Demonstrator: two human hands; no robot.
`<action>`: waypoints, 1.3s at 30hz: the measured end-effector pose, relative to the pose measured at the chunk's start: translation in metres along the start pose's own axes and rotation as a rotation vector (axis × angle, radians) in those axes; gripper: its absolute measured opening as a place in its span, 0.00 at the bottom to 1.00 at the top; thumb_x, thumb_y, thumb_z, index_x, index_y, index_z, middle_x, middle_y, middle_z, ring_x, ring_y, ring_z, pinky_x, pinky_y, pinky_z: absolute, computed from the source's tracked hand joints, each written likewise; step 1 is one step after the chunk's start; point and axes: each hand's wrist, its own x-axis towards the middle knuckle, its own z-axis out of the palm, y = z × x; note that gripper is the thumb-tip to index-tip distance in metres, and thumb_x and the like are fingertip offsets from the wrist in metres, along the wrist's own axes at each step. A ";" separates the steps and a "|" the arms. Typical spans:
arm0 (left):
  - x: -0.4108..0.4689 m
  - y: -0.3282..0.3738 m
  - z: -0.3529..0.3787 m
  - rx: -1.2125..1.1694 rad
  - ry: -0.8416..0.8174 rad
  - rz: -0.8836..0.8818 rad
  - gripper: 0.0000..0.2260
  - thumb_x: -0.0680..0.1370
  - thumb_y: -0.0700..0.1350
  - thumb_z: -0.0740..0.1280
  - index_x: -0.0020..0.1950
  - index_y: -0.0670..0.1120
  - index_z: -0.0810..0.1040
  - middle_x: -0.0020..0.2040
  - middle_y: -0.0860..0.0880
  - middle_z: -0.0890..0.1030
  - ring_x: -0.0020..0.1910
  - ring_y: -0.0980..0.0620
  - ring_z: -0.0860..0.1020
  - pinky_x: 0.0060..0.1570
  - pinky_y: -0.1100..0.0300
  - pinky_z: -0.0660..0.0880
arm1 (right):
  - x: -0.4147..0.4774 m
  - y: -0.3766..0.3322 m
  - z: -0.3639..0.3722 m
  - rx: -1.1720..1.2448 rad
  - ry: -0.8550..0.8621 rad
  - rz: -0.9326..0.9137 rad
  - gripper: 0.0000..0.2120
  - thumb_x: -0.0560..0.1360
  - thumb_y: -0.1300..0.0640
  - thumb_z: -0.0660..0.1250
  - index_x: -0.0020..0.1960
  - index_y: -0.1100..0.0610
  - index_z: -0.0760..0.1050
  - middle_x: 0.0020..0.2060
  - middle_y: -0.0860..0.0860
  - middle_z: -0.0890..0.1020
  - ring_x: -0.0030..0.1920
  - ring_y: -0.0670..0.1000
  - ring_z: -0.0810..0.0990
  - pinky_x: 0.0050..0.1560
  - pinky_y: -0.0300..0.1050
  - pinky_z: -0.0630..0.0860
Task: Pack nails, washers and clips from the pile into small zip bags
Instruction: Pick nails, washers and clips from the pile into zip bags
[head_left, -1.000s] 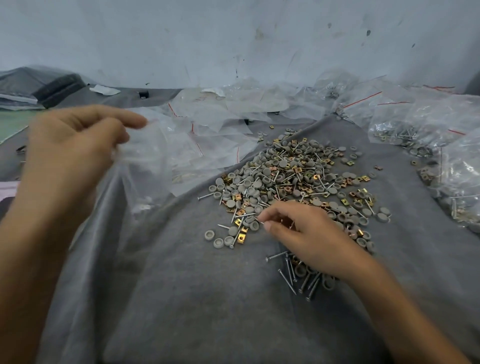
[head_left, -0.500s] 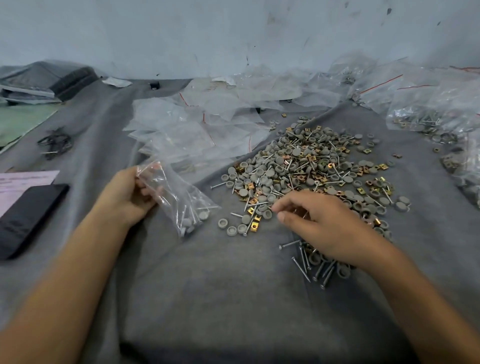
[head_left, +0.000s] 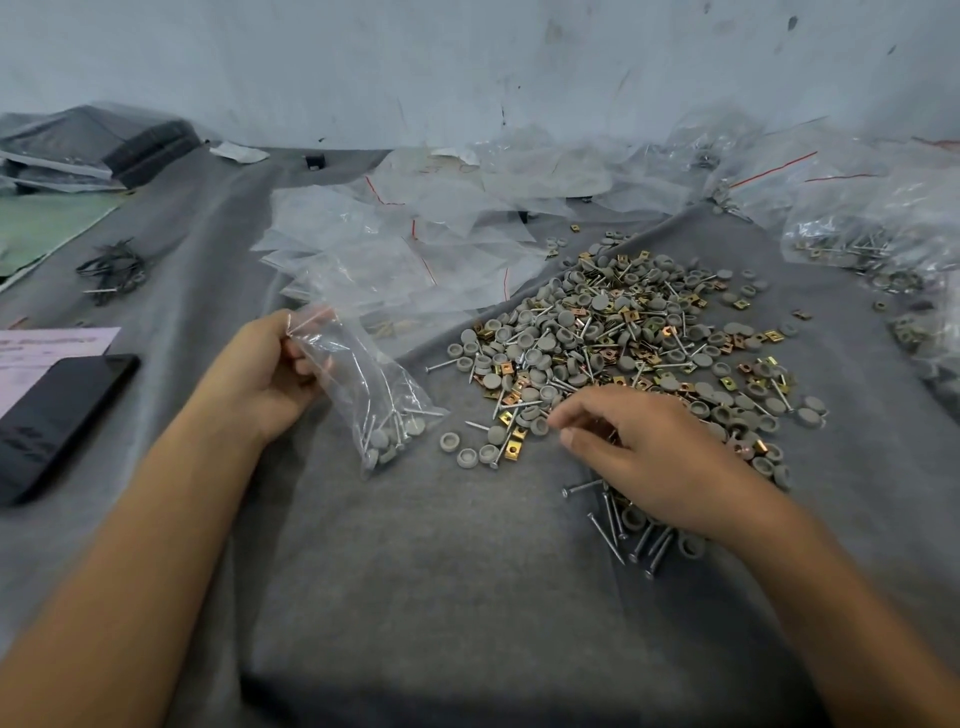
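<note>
Grey cloth covers the bench (head_left: 441, 571) under a scuffed white wall (head_left: 467, 62), open along the near edge, with flat clear zip bags (head_left: 395, 249) heaped toward the far edge. The left hand (head_left: 260, 369) grips the mouth of a small zip bag (head_left: 358, 364) holding nails (head_left: 396, 422) and grey washers (head_left: 381, 439), just left of the pile (head_left: 623, 322) at mid-bench, where brass clips (head_left: 511, 447) glint among more of both. The right hand (head_left: 649, 457) rests on the pile's near edge, fingers bent; whether they pinch anything, I cannot tell.

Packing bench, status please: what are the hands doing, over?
Left hand grips bag by its top, nails and washers inside. Right hand over pile, fingers curled; grasp unclear. Phone lies left, out of the way.
</note>
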 end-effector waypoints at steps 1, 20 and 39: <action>-0.003 0.001 0.003 0.007 -0.001 0.013 0.20 0.79 0.36 0.57 0.33 0.47 0.82 0.24 0.54 0.60 0.26 0.57 0.58 0.31 0.67 0.64 | 0.000 0.000 0.000 -0.021 -0.001 0.001 0.06 0.81 0.51 0.66 0.54 0.42 0.80 0.48 0.36 0.79 0.50 0.34 0.76 0.44 0.32 0.70; -0.066 -0.024 0.064 0.824 -0.101 0.667 0.09 0.74 0.45 0.65 0.45 0.55 0.85 0.25 0.48 0.73 0.23 0.54 0.68 0.30 0.60 0.67 | 0.002 -0.004 0.011 -0.162 0.056 -0.089 0.07 0.82 0.53 0.64 0.57 0.45 0.79 0.50 0.39 0.76 0.54 0.45 0.73 0.56 0.48 0.75; -0.071 -0.047 0.068 0.748 -0.145 0.614 0.12 0.78 0.39 0.67 0.46 0.56 0.85 0.24 0.55 0.71 0.27 0.57 0.71 0.30 0.63 0.69 | 0.007 -0.022 0.037 -0.419 0.053 -0.025 0.19 0.79 0.36 0.60 0.65 0.44 0.72 0.57 0.45 0.75 0.59 0.49 0.71 0.61 0.47 0.68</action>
